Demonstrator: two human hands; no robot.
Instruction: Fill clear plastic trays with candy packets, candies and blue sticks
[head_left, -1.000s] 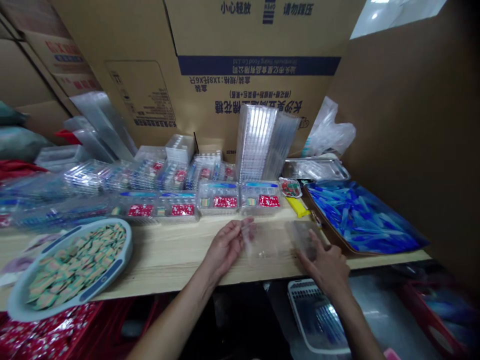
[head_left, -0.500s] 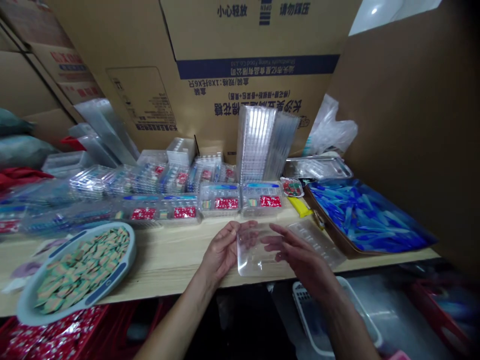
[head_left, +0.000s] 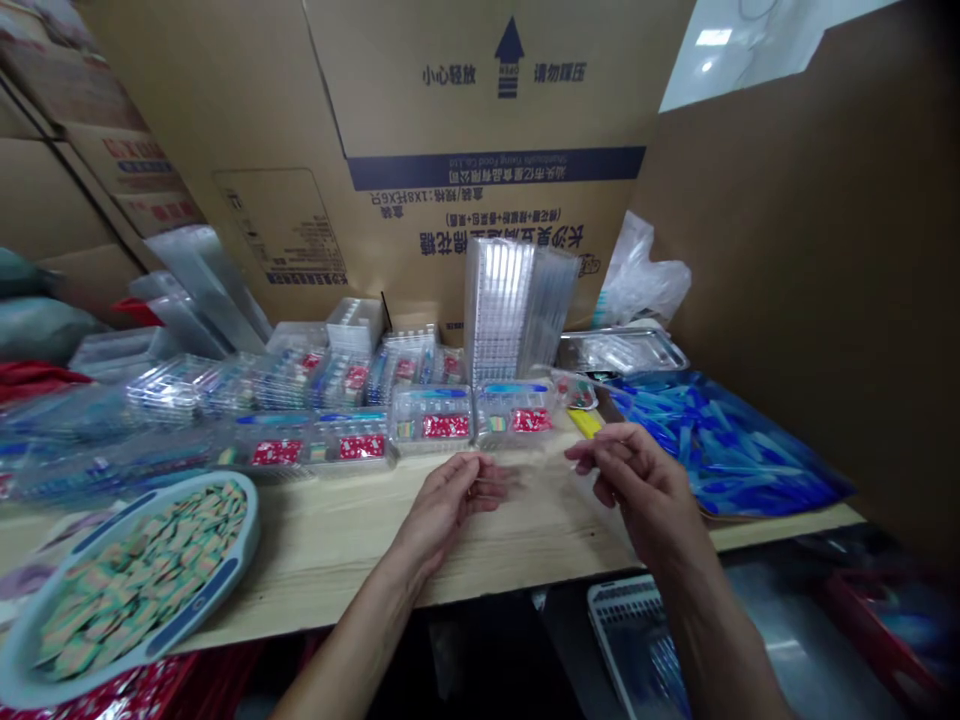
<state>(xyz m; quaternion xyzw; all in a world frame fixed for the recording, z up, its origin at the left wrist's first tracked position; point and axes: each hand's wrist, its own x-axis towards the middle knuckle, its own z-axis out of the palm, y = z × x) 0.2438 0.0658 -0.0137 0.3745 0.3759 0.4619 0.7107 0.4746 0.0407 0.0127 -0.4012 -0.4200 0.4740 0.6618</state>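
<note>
My left hand (head_left: pixel 450 505) is over the front of the wooden table, thumb and fingers apart, with nothing visible in it. To its right, my right hand (head_left: pixel 641 480) is closed, thumb against fingers, on a clear plastic tray (head_left: pixel 609 515) that is blurred and hard to see against the wood. Behind my hands stand two filled clear trays, a left one (head_left: pixel 433 400) and a right one (head_left: pixel 517 398); each holds a blue stick, a red packet and a small striped piece. A yellow packet (head_left: pixel 584 422) lies just beyond my right hand.
A pale blue basin (head_left: pixel 251 535) of striped pieces is at left. A carton of blue sticks (head_left: pixel 757 440) stands at right. Tall stacked clear trays (head_left: pixel 499 310) rise at the back against a large cardboard box (head_left: pixel 390 90). A white basket (head_left: pixel 600 610) sits below the table edge.
The clear tray has left my left hand, whose fingers are now free. My right hand has moved right and closed on a clear tray. The view has tilted up slightly.
</note>
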